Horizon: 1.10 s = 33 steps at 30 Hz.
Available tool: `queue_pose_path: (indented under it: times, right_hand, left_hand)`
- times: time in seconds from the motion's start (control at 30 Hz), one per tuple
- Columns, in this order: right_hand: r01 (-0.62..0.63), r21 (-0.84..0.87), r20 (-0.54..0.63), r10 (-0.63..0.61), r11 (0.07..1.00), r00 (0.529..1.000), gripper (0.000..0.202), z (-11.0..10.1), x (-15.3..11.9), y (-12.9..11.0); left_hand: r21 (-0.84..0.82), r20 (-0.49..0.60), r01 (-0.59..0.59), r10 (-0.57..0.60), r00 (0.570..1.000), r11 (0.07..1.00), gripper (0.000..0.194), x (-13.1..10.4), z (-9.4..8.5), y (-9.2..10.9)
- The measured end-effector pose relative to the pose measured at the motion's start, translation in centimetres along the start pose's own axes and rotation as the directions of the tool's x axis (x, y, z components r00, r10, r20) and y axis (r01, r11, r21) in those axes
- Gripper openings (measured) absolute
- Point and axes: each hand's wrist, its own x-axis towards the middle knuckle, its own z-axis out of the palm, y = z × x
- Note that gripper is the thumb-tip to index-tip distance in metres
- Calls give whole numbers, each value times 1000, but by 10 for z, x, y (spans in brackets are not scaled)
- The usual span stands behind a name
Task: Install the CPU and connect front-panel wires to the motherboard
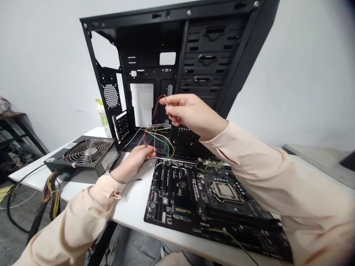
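My right hand [184, 111] is raised before the open black computer case [188, 55], its fingers pinching a thin red wire [156, 104] that arcs up from a bundle. Lower and to the left, my left hand [142, 154] has its fingers closed on thin coloured wires [144, 138] just above the table. Yellow and green wires loop from this bundle towards the black motherboard [181, 184], which lies flat in front of the case. A bare processor [225, 190] sits in its socket, partly beside my right sleeve.
A power supply [85, 153] with a round fan grille stands on the white table [130, 205] at the left, its cables hanging over the edge. Behind it is a bottle [103, 117]. A dark shelf [16, 129] stands at the far left.
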Motion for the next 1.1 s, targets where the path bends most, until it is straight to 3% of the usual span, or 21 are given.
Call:
queue_pose_path:
  times: [0.13, 0.23, 0.37, 0.47, 0.57, 0.7, 1.1]
  right_hand:
    - [-48, -55, 12, 49, 997, 999, 20, 7, -1, 2]
    - [-141, -58, 92, 146, 988, 985, 19, 14, -8, 16]
    - [-323, -44, 210, 325, 945, 922, 17, 22, -19, 47]
    - [-379, -121, 270, 398, 917, 877, 15, 28, -25, 72]
    - [-373, -223, 300, 428, 901, 853, 13, 33, -30, 93]
    - [-343, -269, 301, 416, 900, 858, 11, 39, -33, 107]
    - [-230, -379, 301, 354, 897, 885, 13, 50, -41, 118]
  left_hand:
    - [3, 3, -3, 3, 1000, 1000, 13, -3, 1, 3]
    - [-15, -6, 1, -1, 1000, 1000, 12, -5, 1, 9]
    - [-43, -14, 6, -6, 1000, 999, 8, -5, -1, 14]
    - [-48, -23, 0, -2, 1000, 999, 6, -5, -2, 14]
    - [-38, -27, 0, -1, 1000, 999, 6, -4, -3, 13]
    - [-29, -25, 0, -1, 1000, 1000, 8, -4, -3, 13]
    - [-42, -35, 2, -4, 999, 999, 10, -6, -1, 15]
